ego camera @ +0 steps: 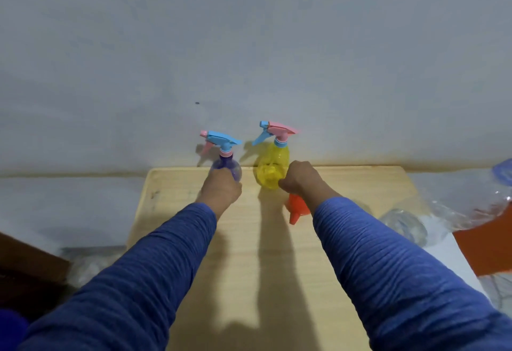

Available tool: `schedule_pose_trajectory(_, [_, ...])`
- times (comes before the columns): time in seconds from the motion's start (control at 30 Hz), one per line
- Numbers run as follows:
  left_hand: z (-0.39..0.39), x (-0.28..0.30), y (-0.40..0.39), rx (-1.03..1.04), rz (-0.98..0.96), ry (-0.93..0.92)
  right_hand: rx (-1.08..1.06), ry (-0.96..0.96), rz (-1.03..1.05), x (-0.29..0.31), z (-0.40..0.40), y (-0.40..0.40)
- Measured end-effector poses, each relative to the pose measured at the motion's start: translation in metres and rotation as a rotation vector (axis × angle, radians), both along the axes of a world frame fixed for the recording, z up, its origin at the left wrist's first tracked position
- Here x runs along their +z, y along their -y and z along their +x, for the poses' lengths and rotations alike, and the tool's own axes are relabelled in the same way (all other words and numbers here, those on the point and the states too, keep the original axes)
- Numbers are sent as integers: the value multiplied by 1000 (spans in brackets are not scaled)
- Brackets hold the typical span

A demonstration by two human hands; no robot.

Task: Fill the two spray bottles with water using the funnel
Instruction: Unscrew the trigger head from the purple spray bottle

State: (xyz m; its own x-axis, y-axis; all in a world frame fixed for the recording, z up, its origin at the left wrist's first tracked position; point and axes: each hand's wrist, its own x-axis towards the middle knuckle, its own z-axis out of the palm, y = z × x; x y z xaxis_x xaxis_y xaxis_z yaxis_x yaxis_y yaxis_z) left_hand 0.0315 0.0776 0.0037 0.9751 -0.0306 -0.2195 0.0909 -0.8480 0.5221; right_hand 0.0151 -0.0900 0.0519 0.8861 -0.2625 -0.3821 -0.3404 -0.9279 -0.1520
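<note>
You have 2 spray bottles upright at the far edge of the wooden table, near the wall. Your left hand curls around the purple bottle, which wears a blue trigger head. Your right hand grips the yellow bottle, topped with a pink head. 1 orange funnel lies on its side just beneath your right wrist, spout pointing toward you. Both sleeves are blue.

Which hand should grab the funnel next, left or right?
Probably right. The orange funnel lies on the table just beneath the right hand, while the left hand grips the purple bottle farther away.
</note>
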Motion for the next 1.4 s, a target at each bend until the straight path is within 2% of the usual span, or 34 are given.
schedule_pose_trajectory(0.23, [5,1,-42,-6,65,7,62,49,68,-16,-3,-52])
schedule_pose_trajectory(0.4, [21,-15,-58,-58,70,24,11,206,245,-35,6,-82])
schedule_pose_trajectory(0.73, [43,-56,-53,-56,-305,80,-82,372,472,-67,30,-102])
schedule_pose_trajectory(0.9, [38,-63,-51,8,-395,123,-154,486,598,-74,32,-105])
schedule_pose_trajectory(1.03, [25,-69,-49,80,-453,116,-199,504,591,-85,28,-107])
schedule_pose_trajectory(1.2, [-9,-71,-51,133,-624,147,-200,533,649,-77,-4,-102])
schedule_pose_trajectory(1.4, [-76,-64,-27,101,-673,173,-166,579,668,-68,-73,-71])
